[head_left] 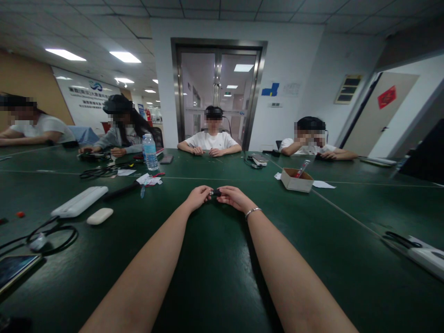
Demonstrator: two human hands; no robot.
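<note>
Both my arms reach forward over the dark green table (211, 277). Between my hands is a small black piece with a silver end (216, 192), too small to name surely. My left hand (199, 197) pinches its silver end from the left. My right hand (236, 198) grips the black part from the right, fingers closed round it. A silver bracelet (253, 212) sits on my right wrist. My fingertips hide part of the piece.
Left of my arms lie a white power bank (80, 202), a white earbud case (100, 216), black cables (64, 240) and a phone (19, 270). A water bottle (150, 152) stands beyond. A small box (297, 180) is ahead right. Several people sit around the far side.
</note>
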